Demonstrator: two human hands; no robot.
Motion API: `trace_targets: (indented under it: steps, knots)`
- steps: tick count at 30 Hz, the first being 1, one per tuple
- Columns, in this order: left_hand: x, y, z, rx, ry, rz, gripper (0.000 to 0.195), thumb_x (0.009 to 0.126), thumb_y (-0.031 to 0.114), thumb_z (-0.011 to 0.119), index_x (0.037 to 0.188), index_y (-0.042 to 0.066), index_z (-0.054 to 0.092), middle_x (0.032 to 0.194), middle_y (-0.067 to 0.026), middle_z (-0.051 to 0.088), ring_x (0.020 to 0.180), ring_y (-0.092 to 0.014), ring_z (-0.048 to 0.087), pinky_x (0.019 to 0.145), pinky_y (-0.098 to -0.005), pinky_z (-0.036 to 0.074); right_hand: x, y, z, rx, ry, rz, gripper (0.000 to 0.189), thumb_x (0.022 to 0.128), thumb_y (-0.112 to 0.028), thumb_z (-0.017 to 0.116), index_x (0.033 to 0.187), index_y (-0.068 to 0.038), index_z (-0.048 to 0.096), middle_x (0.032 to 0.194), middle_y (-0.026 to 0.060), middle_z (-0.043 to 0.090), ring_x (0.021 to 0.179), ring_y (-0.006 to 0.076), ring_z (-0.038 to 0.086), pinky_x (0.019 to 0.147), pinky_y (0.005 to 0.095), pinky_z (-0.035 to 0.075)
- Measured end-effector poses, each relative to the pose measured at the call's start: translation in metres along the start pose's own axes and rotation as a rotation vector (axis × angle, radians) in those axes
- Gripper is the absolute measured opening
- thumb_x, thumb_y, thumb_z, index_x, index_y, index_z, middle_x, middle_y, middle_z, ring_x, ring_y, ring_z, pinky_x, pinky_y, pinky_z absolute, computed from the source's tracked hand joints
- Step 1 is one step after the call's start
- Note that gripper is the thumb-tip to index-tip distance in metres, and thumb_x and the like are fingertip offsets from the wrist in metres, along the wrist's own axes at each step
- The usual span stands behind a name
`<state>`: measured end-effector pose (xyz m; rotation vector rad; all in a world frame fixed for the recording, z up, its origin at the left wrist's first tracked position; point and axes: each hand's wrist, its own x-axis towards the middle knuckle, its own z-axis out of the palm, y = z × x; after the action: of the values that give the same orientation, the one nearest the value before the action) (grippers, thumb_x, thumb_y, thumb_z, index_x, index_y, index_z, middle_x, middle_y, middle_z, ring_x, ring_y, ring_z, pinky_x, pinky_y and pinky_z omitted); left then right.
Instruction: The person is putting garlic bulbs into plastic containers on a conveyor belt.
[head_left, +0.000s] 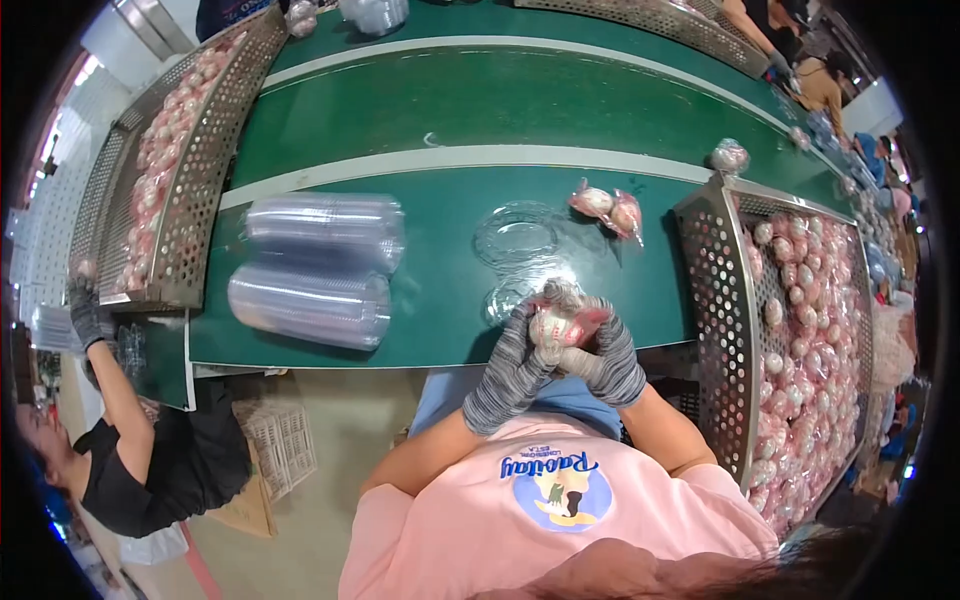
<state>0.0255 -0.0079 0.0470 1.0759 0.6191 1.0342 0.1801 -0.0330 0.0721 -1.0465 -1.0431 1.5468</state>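
Observation:
Both my hands wear grey knit gloves. Between them, above the table's near edge, is an egg-shaped item in clear and pink printed film (556, 327). My left hand (517, 367) grips it from one side and my right hand (609, 360) from the other, fingertips meeting around it. Just beyond them an open clear plastic clamshell container (517, 234) lies on the green table (442, 300), partly hidden by my hands. Two more wrapped items (609, 208) lie together past the container. Nested stacks of clear plastic containers (309, 307) lie on their sides to the left.
A perforated metal bin (712, 300) full of wrapped items stands at the right, with one wrapped item (730, 156) by its far corner. Another such bin (202, 165) stands at the left, where a co-worker's gloved hand (86, 311) reaches. Beyond the pale rail (465, 156) runs a green belt surface (450, 97).

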Motion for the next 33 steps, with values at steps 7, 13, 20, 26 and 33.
trace_targets:
  steps: [7,13,20,26,33]
  knots:
    - [-0.019,0.004,-0.023,-0.020,0.218,0.059,0.064,0.071,0.031,0.085,0.115,0.005,0.048,0.106,-0.0065,0.059,0.095,-0.014,0.058,0.083,-0.0290,0.050,0.000,0.012,0.015,0.089,0.202,-0.078,0.019,0.079,-0.004,0.072,0.097,-0.003,0.066,0.100,0.0044,0.065,0.089,0.0132,0.060,0.082,0.0294,0.049]
    - [-0.022,0.031,-0.029,-0.353,0.087,-0.151,0.070,0.067,0.031,0.086,0.121,0.007,0.048,0.119,-0.0106,0.056,0.105,-0.019,0.057,0.092,-0.0324,0.048,0.001,0.022,0.023,0.392,0.095,0.208,0.013,0.078,-0.010,0.069,0.086,-0.002,0.064,0.073,0.0068,0.063,0.062,0.0176,0.062,0.057,0.0276,0.052]
    - [-0.027,0.000,-0.030,-0.020,0.120,0.110,0.063,0.075,0.020,0.081,0.124,0.011,0.042,0.118,-0.0103,0.051,0.105,-0.019,0.056,0.088,-0.0320,0.050,-0.004,0.024,0.033,-0.075,0.214,0.161,0.018,0.080,-0.016,0.069,0.091,-0.002,0.063,0.073,0.0057,0.064,0.063,0.0174,0.061,0.055,0.0320,0.049]
    - [0.018,0.000,-0.043,0.200,0.232,0.249,0.046,0.078,0.009,0.075,0.113,0.005,0.046,0.103,-0.0080,0.057,0.089,-0.015,0.060,0.079,-0.0280,0.052,0.009,0.014,-0.005,-1.132,0.248,-0.639,0.035,0.072,-0.021,0.075,0.101,-0.006,0.062,0.102,0.0121,0.063,0.095,0.0344,0.059,0.087,0.0460,0.044]
    - [0.048,-0.002,-0.047,1.210,0.106,0.371,0.038,0.070,0.017,0.077,0.101,0.007,0.055,0.088,-0.0103,0.059,0.082,-0.028,0.059,0.073,-0.0402,0.048,0.019,0.046,-0.036,-1.474,0.198,-0.631,0.027,0.067,-0.015,0.072,0.092,-0.007,0.067,0.102,0.0086,0.065,0.113,0.0357,0.054,0.096,0.0454,0.043]
